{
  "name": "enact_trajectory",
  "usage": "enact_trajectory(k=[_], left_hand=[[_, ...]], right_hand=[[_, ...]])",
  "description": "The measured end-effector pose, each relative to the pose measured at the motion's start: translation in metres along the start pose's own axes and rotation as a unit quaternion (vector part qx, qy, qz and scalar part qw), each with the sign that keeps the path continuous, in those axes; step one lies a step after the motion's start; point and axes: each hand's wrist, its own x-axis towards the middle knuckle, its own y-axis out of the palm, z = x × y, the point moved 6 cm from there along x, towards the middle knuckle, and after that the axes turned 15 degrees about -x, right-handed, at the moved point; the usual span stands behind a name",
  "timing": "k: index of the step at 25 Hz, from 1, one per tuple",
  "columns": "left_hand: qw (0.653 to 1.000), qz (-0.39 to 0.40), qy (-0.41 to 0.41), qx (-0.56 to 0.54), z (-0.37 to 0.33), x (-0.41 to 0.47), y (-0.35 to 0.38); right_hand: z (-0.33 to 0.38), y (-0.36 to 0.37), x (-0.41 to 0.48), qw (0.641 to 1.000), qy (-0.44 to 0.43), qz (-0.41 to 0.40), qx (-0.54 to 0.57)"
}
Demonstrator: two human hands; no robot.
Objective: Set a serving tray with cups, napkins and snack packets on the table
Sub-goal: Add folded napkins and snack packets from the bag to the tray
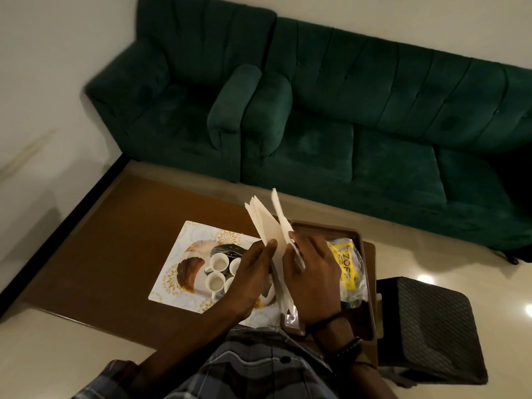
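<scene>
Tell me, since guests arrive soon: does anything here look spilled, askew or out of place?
Nothing looks spilled or damaged. The cups stand upright on the patterned mat, snack packets lie in the brown tray, and the left hand and right hand grip the fanned napkins.

Blue-grey plaid shirt, black beaded bracelet, black wristband

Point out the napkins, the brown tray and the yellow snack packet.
napkins (267,223): head view, fanned upper sheets.
brown tray (325,227): head view, far rim.
yellow snack packet (344,263): head view, printed front.
</scene>
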Motion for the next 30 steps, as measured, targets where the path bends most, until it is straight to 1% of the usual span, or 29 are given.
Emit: enact_trajectory(k=[4,7,10,13,16,18,21,24,27,30], left_hand=[[1.000,-0.001,0.011,0.006,0.001,-0.003,0.001],[1.000,-0.009,0.003,0.000,0.004,-0.002,0.000],[0.998,-0.025,-0.028,-0.045,0.008,-0.001,-0.003],[0.996,-0.030,-0.058,-0.067,0.008,-0.003,-0.005],[0.998,-0.027,-0.036,-0.032,0.005,-0.003,-0.006],[0.999,-0.024,-0.026,-0.017,0.003,-0.003,-0.005],[1.000,-0.016,-0.013,-0.012,0.001,-0.005,-0.004],[1.000,-0.010,0.005,0.006,-0.001,-0.006,-0.001],[1.000,-0.008,0.016,0.021,-0.001,-0.006,-0.001],[0.999,-0.004,0.022,0.031,-0.001,-0.006,-0.002]], right_hand=[[0.004,0.014,-0.005,0.996,-0.020,0.085,-0.002],[0.002,0.017,-0.007,0.994,-0.020,0.103,0.008],[0.006,0.021,-0.010,0.989,-0.036,0.142,0.011],[0.005,0.025,-0.013,0.980,-0.027,0.194,0.038],[-0.004,0.028,-0.014,0.971,0.020,0.199,0.132],[-0.009,0.029,-0.012,0.955,0.067,0.195,0.211],[-0.015,0.029,-0.010,0.935,0.111,0.193,0.277],[-0.021,0.029,-0.011,0.932,0.135,0.179,0.285],[-0.020,0.029,-0.012,0.945,0.118,0.169,0.254],[-0.018,0.027,-0.012,0.948,0.112,0.154,0.255]])
